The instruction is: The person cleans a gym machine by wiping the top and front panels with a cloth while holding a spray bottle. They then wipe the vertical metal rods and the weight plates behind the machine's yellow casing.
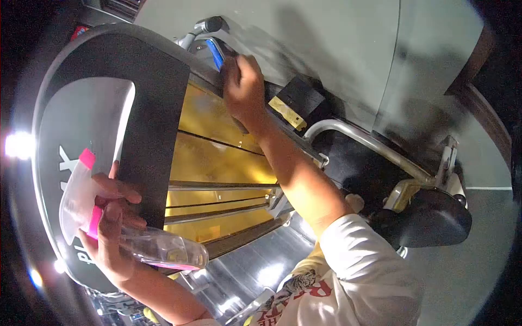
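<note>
A clear spray bottle (163,247) with a pink nozzle and pink collar is in my left hand (111,233), its fingers wrapped around the neck. The bottle lies tilted, nozzle toward the upper left, in front of a black and grey machine panel (157,81) with white lettering. My right hand (244,89) is closed at the panel's far edge, beside a blue strip (215,53). A dark piece shows below its wrist; I cannot tell what the fingers hold. Under my right forearm is a yellow panel (212,119) crossed by metal rods.
A black box with a yellow label (288,113) sits beyond my right forearm. A curved metal tube (364,141) runs to a black pad (429,220) at the right. Grey floor (337,38) stretches behind, and a shiny metal surface (261,271) lies near my body.
</note>
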Tool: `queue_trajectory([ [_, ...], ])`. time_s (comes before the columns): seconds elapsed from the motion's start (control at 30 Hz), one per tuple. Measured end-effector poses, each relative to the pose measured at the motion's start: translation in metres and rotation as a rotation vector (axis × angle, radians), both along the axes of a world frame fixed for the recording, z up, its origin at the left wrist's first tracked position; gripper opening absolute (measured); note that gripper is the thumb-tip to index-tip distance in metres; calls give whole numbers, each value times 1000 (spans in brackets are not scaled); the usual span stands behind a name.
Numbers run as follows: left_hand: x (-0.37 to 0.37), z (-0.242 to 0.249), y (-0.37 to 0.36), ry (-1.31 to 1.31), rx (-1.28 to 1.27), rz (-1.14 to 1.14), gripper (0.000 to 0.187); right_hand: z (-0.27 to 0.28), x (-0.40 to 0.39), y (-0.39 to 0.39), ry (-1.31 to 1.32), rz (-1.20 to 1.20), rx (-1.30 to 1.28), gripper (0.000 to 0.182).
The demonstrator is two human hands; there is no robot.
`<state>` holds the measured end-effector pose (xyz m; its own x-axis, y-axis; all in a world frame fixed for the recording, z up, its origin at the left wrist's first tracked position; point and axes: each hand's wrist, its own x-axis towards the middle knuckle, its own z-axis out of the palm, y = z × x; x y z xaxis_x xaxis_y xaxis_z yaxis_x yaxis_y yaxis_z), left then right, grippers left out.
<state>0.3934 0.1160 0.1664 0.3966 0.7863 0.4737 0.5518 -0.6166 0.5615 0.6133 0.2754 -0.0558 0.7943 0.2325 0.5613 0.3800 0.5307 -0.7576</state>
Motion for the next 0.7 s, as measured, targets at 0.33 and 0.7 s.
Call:
queue_trajectory([
  [0.33,7,-7,-10,-100,4,105,50,-259,-11,-35,269,45,-683,29],
  [0.7,-47,1,-14,0,3,89,37,-64,-10,-19,-7,154,-149,20],
])
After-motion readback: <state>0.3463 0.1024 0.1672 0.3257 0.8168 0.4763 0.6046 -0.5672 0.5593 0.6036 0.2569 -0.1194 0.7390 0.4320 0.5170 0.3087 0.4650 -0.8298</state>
